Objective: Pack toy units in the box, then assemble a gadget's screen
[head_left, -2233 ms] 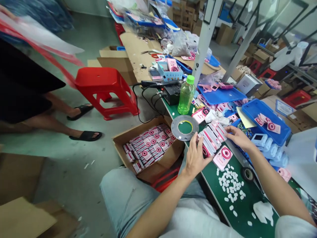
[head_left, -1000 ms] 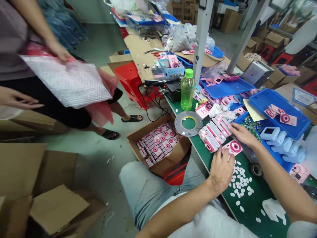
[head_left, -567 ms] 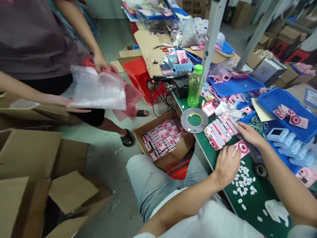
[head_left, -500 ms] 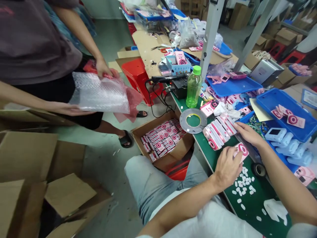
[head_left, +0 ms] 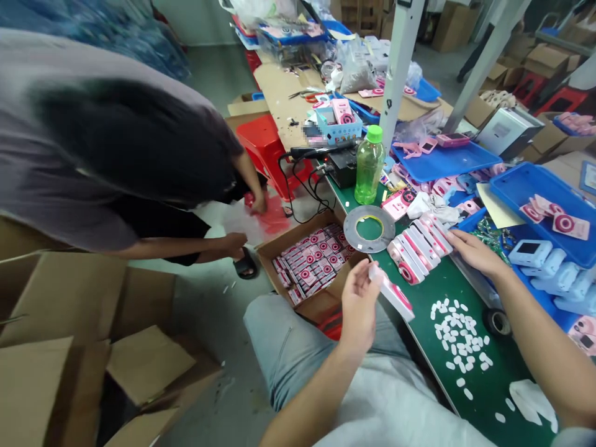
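Note:
My left hand (head_left: 359, 304) pinches one end of a pink-and-white toy camera (head_left: 395, 295), holding it tilted over the table's front edge. A row of similar pink toy cameras (head_left: 419, 249) stands packed side by side on the green tabletop (head_left: 419, 304). At the right end of that row, my right hand (head_left: 475, 251) rests with fingers stretched out against the last camera. Many small white oval pieces (head_left: 459, 335) lie scattered on the green surface nearby. A large grey tape roll (head_left: 369, 230) lies flat just left of the row.
Below the table edge, a cardboard box (head_left: 321, 298) holds rows of pink cameras. A green bottle (head_left: 369, 164) stands behind the tape. Blue trays (head_left: 554, 186) with parts sit at right. A co-worker (head_left: 116, 149) bends over at left, near open cartons (head_left: 60, 304).
My left hand has moved left from above the white ovals, bringing the toy camera to the table edge. My right hand stays by the row. The co-worker has bent down with the bubble wrap.

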The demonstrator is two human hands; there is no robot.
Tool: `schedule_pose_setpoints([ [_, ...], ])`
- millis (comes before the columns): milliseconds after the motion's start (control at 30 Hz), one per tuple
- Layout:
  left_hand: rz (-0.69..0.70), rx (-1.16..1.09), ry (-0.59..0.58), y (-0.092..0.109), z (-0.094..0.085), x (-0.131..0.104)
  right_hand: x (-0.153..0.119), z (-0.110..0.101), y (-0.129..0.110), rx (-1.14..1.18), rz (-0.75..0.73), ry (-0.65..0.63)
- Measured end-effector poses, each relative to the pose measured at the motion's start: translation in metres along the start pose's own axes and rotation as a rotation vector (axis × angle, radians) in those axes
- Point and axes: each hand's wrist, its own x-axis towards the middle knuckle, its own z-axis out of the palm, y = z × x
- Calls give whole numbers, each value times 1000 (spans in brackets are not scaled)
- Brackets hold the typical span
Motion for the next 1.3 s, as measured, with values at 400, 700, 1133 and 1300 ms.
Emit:
schedule_pose_setpoints([
  [400,1442,746,-572,-4,2,48,-4,2,-7,21,12,-3],
  [700,1285,927,-722,-35,-4,44,2,10,-7,25,-92,74],
  [1133,922,928,-379,-33,21,51,1,36,-33,-393,-139,138],
  [1300,906,922,-343,-36,29,46,0,42,-34,-438,-144,138],
])
